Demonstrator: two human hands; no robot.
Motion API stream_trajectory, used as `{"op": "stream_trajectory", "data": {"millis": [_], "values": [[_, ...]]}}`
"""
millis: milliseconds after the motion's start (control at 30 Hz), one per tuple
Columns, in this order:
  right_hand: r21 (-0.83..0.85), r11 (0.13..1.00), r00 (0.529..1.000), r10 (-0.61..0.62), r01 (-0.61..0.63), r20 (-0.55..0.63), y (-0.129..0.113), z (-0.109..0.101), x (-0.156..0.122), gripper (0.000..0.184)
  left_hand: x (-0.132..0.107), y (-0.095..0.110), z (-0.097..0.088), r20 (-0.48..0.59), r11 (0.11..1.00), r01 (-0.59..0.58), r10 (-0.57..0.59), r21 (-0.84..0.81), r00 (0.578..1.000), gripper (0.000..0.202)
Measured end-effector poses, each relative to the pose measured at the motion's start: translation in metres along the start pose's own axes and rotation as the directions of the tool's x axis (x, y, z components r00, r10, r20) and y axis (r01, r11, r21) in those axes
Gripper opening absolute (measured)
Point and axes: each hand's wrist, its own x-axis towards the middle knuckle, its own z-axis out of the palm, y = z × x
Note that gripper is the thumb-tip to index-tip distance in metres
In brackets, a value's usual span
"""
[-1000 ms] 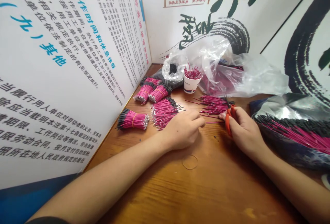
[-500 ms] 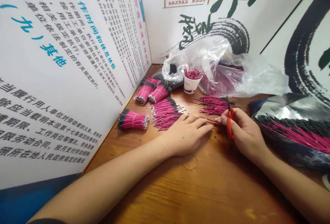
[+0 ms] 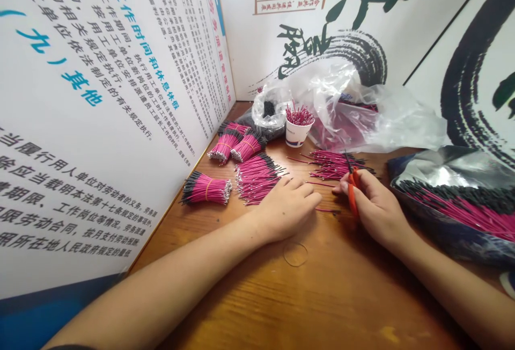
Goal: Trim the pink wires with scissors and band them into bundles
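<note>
My right hand (image 3: 380, 202) is wrapped round orange-handled scissors (image 3: 353, 191), their dark blades pointing up and away. Its thumb and fingertips are near a thin pink wire (image 3: 322, 183) lying between both hands. My left hand (image 3: 289, 208) rests on the table with its fingers curled in. From under those fingers sticks out a pink wire (image 3: 326, 210) with a dark tip; the palm side is hidden. Left of that hand, loose pink wires with black ends (image 3: 255, 178) are spread in a row. Beyond the scissors lies another loose pile of pink wires (image 3: 332, 163).
Banded wire bundles (image 3: 207, 188) lie at the left by the panel. A paper cup (image 3: 296, 134) full of wires stands at the back, beside clear plastic bags (image 3: 386, 119). An open bag of wires (image 3: 462, 205) sits at right. A rubber band (image 3: 295, 254) lies in front.
My left fingers have curled in from a more stretched pose, and a wire now shows beneath them. My right hand with the scissors has shifted slightly left.
</note>
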Motion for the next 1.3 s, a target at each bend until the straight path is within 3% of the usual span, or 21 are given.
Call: {"op": "stream_trajectory", "data": {"millis": [367,533,767,933,1133,1300], "values": [[-0.053,0.993,0.975,-0.089,0.102,0.205,-0.003,-0.001,-0.007,0.015,0.002,-0.002,0.0,-0.085,0.991,0.129,-0.131,-0.029,0.988,0.011],[-0.075,0.99,0.977,-0.102,0.118,0.186,-0.006,-0.001,-0.006,0.017,0.003,-0.003,0.0,-0.114,0.988,0.149,-0.154,-0.049,0.982,0.01],[0.015,0.999,0.987,-0.032,0.03,0.158,-0.005,0.0,-0.007,0.015,0.003,-0.004,-0.004,-0.168,0.968,0.153,-0.188,-0.201,0.968,0.008],[0.054,0.995,0.99,-0.086,0.08,0.114,-0.005,0.004,-0.009,0.014,0.003,-0.005,-0.005,-0.137,0.964,0.188,-0.216,-0.189,0.967,0.006],[0.048,0.991,0.981,-0.133,0.128,0.139,-0.01,0.013,-0.013,0.013,0.002,-0.001,-0.005,-0.086,0.981,0.121,-0.135,-0.152,0.987,0.01],[0.063,0.988,0.967,-0.148,0.138,0.208,-0.015,0.019,-0.018,0.012,0.002,0.0,-0.003,-0.061,0.967,0.06,-0.078,-0.248,0.995,0.012]]}}
